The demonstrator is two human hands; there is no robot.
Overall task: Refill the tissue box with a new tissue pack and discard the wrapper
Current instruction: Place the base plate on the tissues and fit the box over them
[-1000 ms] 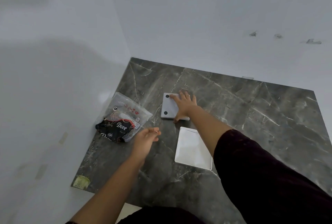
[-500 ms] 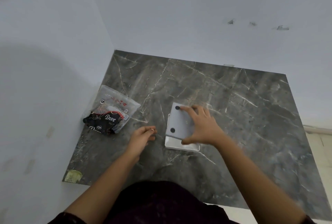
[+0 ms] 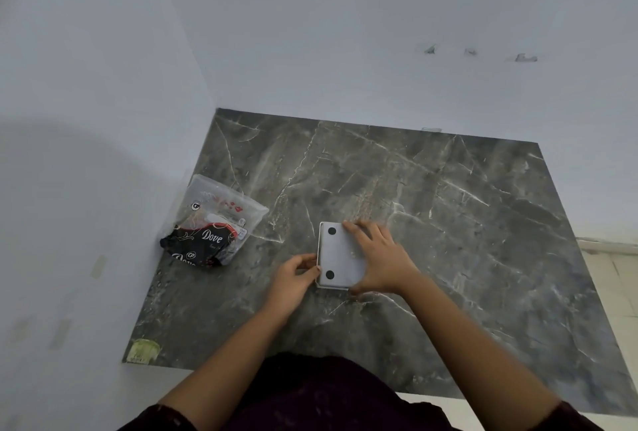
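Note:
A grey tissue box base panel [image 3: 336, 254] with two black round feet showing lies on top of the white box part, whose edge [image 3: 331, 287] peeks out below it, in the middle of the dark marble surface [image 3: 448, 223]. My right hand [image 3: 379, 258] lies flat over the panel's right side, fingers spread and gripping its edges. My left hand [image 3: 293, 278] pinches the panel's lower left corner. The clear plastic wrapper with a black Dove pack [image 3: 210, 227] lies to the left, against the wall.
White walls close off the left and far sides of the marble surface. A small yellow-green sticker [image 3: 143, 350] marks its near left corner. Pale floor tiles [image 3: 614, 278] show at the right edge.
My right hand carried the grey panel from the far spot onto the white part. My left hand moved right and took hold of the panel's corner.

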